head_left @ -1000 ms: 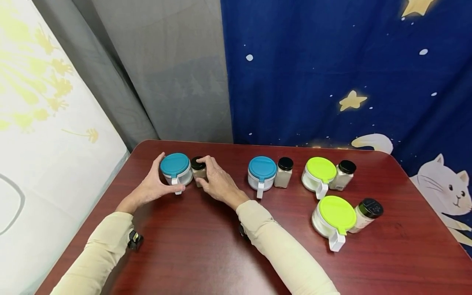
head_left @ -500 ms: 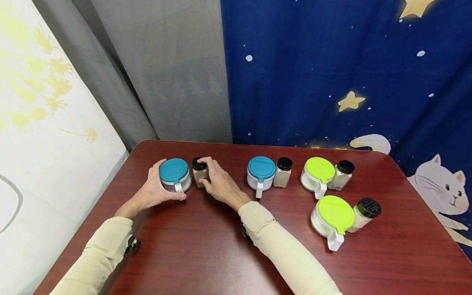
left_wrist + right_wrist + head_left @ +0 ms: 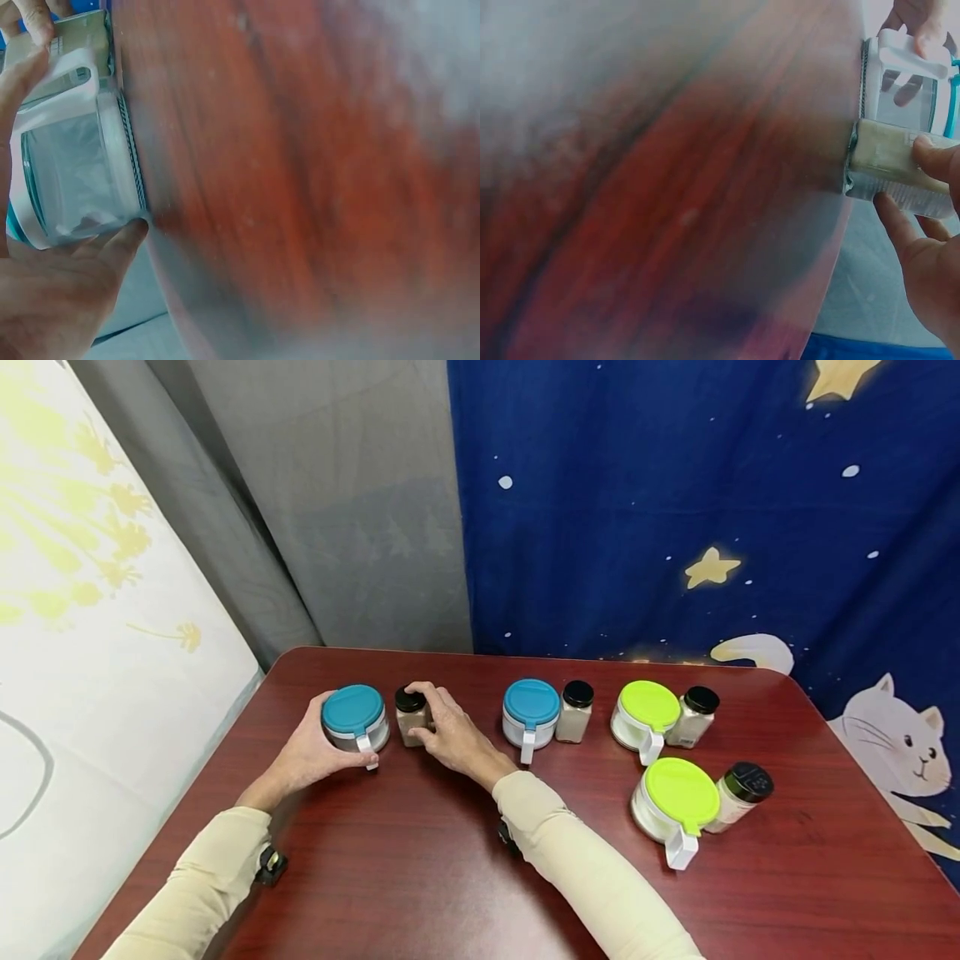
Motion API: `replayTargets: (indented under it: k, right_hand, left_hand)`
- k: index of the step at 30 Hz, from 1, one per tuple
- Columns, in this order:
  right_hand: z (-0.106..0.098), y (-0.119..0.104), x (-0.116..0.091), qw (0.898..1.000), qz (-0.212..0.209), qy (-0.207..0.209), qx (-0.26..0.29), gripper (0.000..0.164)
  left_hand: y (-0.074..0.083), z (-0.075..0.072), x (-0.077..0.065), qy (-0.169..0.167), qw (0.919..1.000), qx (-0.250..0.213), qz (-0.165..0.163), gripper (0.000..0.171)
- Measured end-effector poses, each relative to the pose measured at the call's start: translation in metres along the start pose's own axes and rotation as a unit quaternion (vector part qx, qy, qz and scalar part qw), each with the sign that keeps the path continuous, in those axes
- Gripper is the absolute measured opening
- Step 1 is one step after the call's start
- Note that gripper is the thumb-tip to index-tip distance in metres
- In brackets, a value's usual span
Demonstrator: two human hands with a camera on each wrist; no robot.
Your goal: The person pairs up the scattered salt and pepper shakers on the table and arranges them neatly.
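At the table's left, my left hand (image 3: 315, 752) grips a clear seasoning jar (image 3: 71, 176) with a blue lid (image 3: 352, 708). Its thumb lies at the jar's white handle, and the fingers reach round the far side. Just to the right, my right hand (image 3: 457, 739) holds a small square spice bottle (image 3: 411, 723) with a black cap, thumb and fingers on opposite sides. The right wrist view shows pale contents inside this bottle (image 3: 889, 154). Both containers stand upright, with a narrow gap between them in the head view.
Another blue-lidded jar (image 3: 531, 714) and black-capped bottle (image 3: 574, 714) stand mid-table. Rightward are two green-lidded jars, one at the back (image 3: 647, 714) and one nearer (image 3: 675, 806), each beside a black-capped bottle. Curtains hang behind the brown table (image 3: 420, 877).
The left blue-lidded jar has shifted slightly nearer me in my left hand. The spice bottle in my right hand has moved a little right and nearer, widening the gap between them.
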State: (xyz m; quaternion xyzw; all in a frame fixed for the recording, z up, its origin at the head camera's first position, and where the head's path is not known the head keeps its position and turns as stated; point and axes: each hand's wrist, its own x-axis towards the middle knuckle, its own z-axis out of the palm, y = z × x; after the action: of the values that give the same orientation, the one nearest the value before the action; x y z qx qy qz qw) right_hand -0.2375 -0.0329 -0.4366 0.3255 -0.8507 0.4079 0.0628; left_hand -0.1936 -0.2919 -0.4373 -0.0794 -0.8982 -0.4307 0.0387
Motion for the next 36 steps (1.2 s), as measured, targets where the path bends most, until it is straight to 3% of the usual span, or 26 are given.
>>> replayTargets:
  k: [7,16,24,36]
  right_hand:
    - [-0.002,0.001,-0.007,0.999,-0.003,0.024,0.030,0.063]
    - [-0.007,-0.004,-0.011,0.999,-0.027,-0.002,0.033,0.062]
    - [-0.010,-0.002,-0.018,0.997,-0.040,0.009,0.063,0.062]
    - [-0.017,-0.006,-0.020,0.997,-0.046,-0.009,0.066,0.061]
  left_hand:
    - [0.003,0.005,-0.005,0.006,0.9999,0.001,0.015,0.116]
    - [0.008,0.008,-0.013,0.001,0.9998,0.004,0.021,0.116]
    - [0.013,0.014,-0.021,-0.015,0.9991,-0.021,0.033,0.118]
    - [0.017,0.014,-0.023,-0.031,0.9987,-0.024,0.031,0.115]
